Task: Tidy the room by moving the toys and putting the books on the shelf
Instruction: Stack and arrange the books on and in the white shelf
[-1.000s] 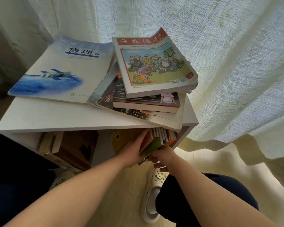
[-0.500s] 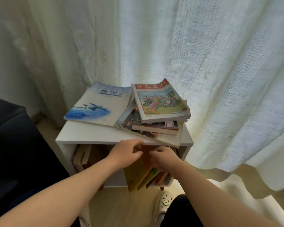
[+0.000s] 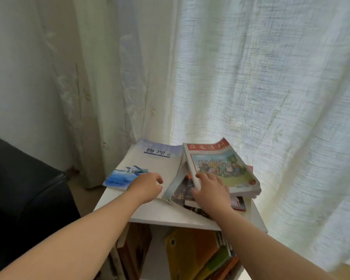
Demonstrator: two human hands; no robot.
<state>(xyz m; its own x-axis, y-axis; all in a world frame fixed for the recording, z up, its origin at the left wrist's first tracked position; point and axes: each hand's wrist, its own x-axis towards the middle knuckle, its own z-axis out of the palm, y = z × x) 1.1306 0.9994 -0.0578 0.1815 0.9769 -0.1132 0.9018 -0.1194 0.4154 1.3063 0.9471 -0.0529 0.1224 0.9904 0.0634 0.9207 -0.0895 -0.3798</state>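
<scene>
A pale physics textbook (image 3: pixel 150 164) with a blue aircraft picture lies flat on the left of the white shelf (image 3: pixel 170 216) top. The left hand (image 3: pixel 147 186) is over its near right part, fingers loosely curled, gripping nothing. To the right, a red-headed magazine (image 3: pixel 220 166) tops a skewed book stack (image 3: pixel 238 205). The right hand (image 3: pixel 210 190) lies spread on the magazine's near left corner.

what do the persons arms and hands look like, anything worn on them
Nothing worn that shows. The left forearm and right forearm are bare all the way to the frame edge, with no sleeve in view. The left hand and right hand have no gloves, and no rings, watch or bracelet are visible. The fingers are bare too.
</scene>
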